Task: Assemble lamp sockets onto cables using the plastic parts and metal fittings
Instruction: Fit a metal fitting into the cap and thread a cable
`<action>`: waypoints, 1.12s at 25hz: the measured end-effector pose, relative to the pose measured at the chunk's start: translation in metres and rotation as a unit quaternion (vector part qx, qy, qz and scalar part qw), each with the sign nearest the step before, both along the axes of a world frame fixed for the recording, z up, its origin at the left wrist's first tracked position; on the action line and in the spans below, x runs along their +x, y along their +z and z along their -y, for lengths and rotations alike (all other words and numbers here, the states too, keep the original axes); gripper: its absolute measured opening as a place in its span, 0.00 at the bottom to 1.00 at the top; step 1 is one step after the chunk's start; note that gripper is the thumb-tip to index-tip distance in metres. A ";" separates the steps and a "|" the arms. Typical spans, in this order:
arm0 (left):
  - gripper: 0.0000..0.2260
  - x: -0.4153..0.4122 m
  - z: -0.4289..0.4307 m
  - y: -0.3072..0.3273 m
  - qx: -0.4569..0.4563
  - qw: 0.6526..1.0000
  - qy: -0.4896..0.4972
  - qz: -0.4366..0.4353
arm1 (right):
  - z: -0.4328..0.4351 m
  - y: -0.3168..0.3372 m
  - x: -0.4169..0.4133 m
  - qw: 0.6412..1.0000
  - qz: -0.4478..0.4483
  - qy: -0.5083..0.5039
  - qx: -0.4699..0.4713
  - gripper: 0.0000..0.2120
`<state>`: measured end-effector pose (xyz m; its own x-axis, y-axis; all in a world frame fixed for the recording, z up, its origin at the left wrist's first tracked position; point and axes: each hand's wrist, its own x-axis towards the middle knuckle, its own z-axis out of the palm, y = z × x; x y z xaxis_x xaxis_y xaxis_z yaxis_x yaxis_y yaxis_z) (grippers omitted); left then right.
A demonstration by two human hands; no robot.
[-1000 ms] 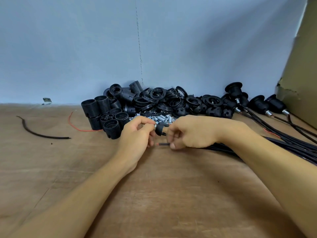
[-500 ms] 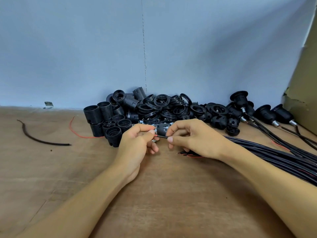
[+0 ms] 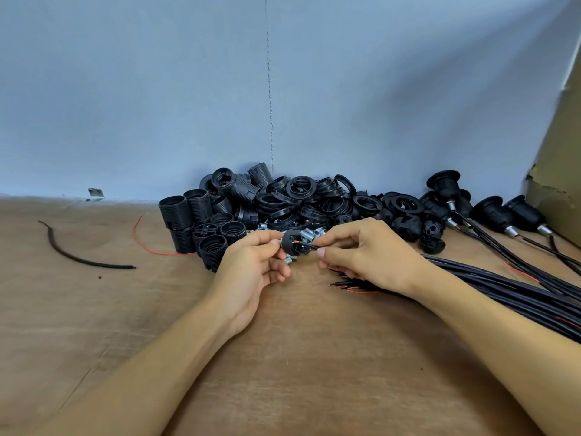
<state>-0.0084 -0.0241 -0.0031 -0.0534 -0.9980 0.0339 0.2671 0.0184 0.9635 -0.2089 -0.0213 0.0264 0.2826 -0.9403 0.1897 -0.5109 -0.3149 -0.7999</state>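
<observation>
My left hand (image 3: 251,265) pinches a small black socket cap (image 3: 290,243) between thumb and fingers, just in front of the parts pile. My right hand (image 3: 361,253) pinches the end of a black cable (image 3: 309,246), whose red and black wire tips enter the cap. Behind the hands lies a heap of black threaded socket bodies (image 3: 201,221) and rings (image 3: 301,190), with small silver metal fittings (image 3: 309,234) at its front. A bundle of black cables (image 3: 503,284) runs off to the right under my right forearm.
Several assembled sockets on cables (image 3: 490,212) lie at the back right beside a cardboard wall (image 3: 559,171). A loose black cable piece (image 3: 78,256) and a red wire (image 3: 147,247) lie on the wooden table (image 3: 283,357) at left. A blue wall stands behind.
Both hands have lifted slightly and the cable end has gone into the socket cap; a second ago the right hand held the cable lower, apart from the cap.
</observation>
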 end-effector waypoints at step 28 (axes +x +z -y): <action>0.06 -0.001 -0.002 0.001 -0.005 0.997 0.058 -0.045 | 0.000 0.019 -0.004 0.998 -0.055 -0.007 -0.040 0.06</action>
